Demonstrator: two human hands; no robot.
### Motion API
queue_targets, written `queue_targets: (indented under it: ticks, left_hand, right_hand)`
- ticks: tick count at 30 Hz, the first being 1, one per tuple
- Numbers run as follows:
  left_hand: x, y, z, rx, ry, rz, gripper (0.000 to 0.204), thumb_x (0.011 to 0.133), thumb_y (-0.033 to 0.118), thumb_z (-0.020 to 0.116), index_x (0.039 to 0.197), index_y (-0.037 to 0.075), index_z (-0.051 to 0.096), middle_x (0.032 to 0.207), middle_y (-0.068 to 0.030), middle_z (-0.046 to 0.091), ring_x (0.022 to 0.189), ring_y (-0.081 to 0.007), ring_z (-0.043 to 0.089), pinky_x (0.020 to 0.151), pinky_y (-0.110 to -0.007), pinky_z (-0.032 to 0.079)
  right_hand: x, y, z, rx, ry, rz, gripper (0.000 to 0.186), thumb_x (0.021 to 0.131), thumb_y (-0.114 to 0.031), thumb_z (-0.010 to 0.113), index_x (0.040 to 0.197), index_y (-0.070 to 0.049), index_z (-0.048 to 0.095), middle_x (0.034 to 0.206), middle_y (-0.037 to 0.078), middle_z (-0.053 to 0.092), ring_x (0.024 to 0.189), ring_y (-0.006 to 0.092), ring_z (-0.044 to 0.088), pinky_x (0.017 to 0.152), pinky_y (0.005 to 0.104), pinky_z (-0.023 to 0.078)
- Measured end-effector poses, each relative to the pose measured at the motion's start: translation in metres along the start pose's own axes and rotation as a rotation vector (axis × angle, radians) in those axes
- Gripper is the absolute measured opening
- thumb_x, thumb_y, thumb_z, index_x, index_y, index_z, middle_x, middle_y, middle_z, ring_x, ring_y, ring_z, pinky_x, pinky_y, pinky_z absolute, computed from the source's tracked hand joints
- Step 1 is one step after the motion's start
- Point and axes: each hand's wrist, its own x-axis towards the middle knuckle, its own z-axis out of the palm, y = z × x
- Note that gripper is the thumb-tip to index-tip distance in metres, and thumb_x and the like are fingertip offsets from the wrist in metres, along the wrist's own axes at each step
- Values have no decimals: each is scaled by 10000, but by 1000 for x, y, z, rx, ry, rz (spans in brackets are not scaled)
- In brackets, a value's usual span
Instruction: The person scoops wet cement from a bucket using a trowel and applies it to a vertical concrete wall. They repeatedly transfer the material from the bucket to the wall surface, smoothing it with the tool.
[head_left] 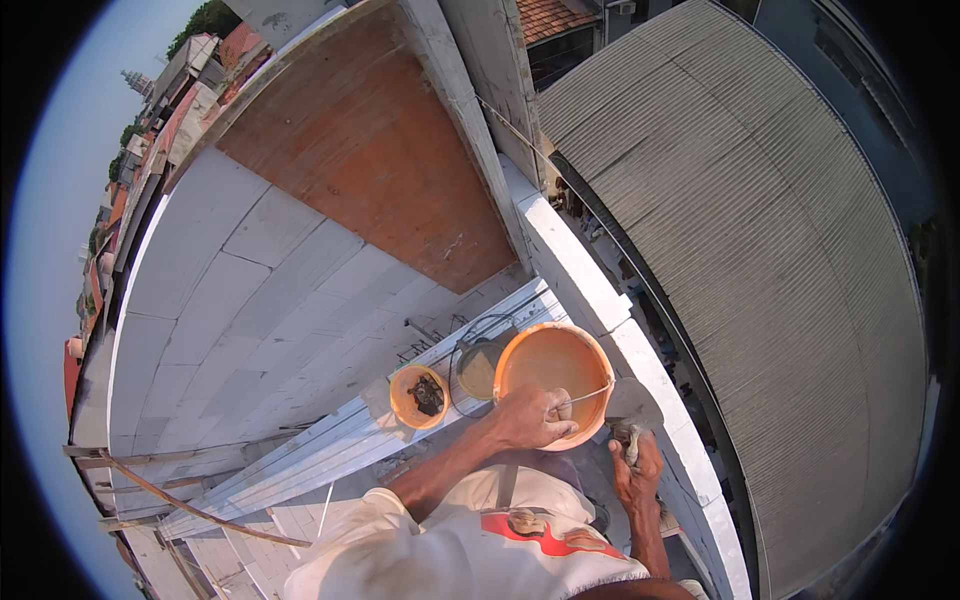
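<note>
My left hand [535, 416] is closed on the thin wire handle of a large orange bucket [598, 347]. The bucket's mouth faces up, and its inside looks pale and smeared. To the right of it, my right hand [637, 474] is wrapped round the handle of a trowel [637, 403]. The trowel's grey blade lies beside the bucket, close to the white block wall [650, 365]. Just left of the bucket stands a dark round tub [478, 370] with greyish contents. A smaller orange bucket [402, 385] holding dark items is farther left.
The buckets stand on a pale plank platform [340, 430] along a tall wall of light blocks [270, 300]. A brown board [370, 150] leans ahead. Past the low wall on the right, a drop and a corrugated roof [740, 220] show. A thin wooden pole [190, 498] crosses at lower left.
</note>
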Motion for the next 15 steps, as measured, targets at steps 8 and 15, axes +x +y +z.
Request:
queue_targets:
  ticks: [8, 15]
  left_hand:
    - [-27, -2, -47, 196, -55, -112, 503, 802, 402, 817, 1014, -46, 731, 845, -195, 718, 795, -362, 699, 744, -437, 543]
    - [-75, -5, -111, 126, 194, 57, 580, 776, 485, 850, 1029, -26, 748, 819, -202, 722, 788, -345, 703, 788, -410, 556]
  right_hand:
    - [80, -61, 34, 141, -452, -71, 257, 931, -167, 764, 1101, 15, 701, 966, 172, 718, 923, 258, 688, 828, 403, 537]
    - [119, -156, 71, 420, -663, -25, 326, 994, -268, 705, 1219, -34, 739, 1078, 81, 758, 909, 175, 696, 836, 337, 553]
